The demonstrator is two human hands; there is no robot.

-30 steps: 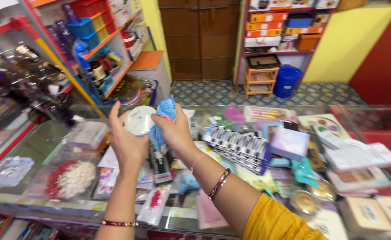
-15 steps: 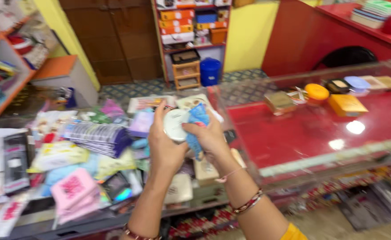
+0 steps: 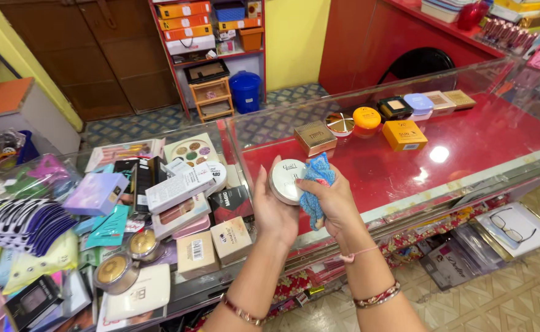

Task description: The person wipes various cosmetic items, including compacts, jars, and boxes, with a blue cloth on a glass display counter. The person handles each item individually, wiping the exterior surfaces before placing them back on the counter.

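My left hand [image 3: 274, 212] grips a round white compact [image 3: 286, 181] by its edge, held upright above the glass counter. Against the compact's right side my right hand [image 3: 336, 200] presses a crumpled blue cloth [image 3: 315, 189]. Both hands hover over the seam between the cluttered left counter section and the red-lined glass case [image 3: 479, 132].
Several small boxes and jars [image 3: 368, 123] line the far side of the red case. To the left, the counter is piled with cosmetic boxes [image 3: 178, 187], round tins [image 3: 115, 270] and sachets. A blue bin [image 3: 246, 91] and shelves stand behind; packets lie on the tiled floor at right.
The view has swung right from the cluttered counter to the red case. My hands still hold the compact and cloth together, with the cloth now on its right side.
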